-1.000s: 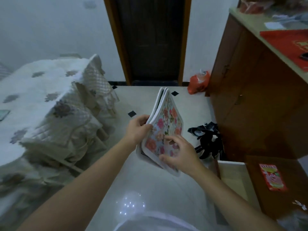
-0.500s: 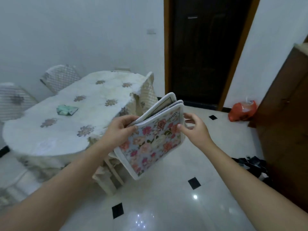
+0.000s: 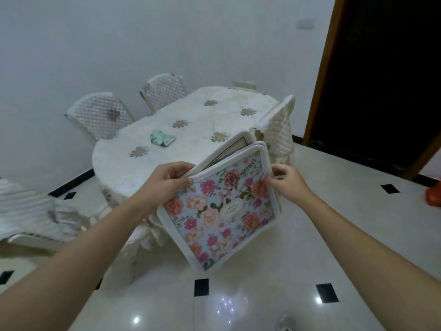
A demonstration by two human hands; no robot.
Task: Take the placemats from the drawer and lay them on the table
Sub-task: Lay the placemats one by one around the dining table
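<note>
Fanning apart, the placemats are held in mid-air over the floor, short of the table. The top corner is pinched by the left hand, thumb on the floral face. The right edge is only nipped by curled fingertips of the right hand, so a loose back mat could easily get dropped. A small green item is sitting on the tablecloth, and a covered chair is parked at the near side.
</note>
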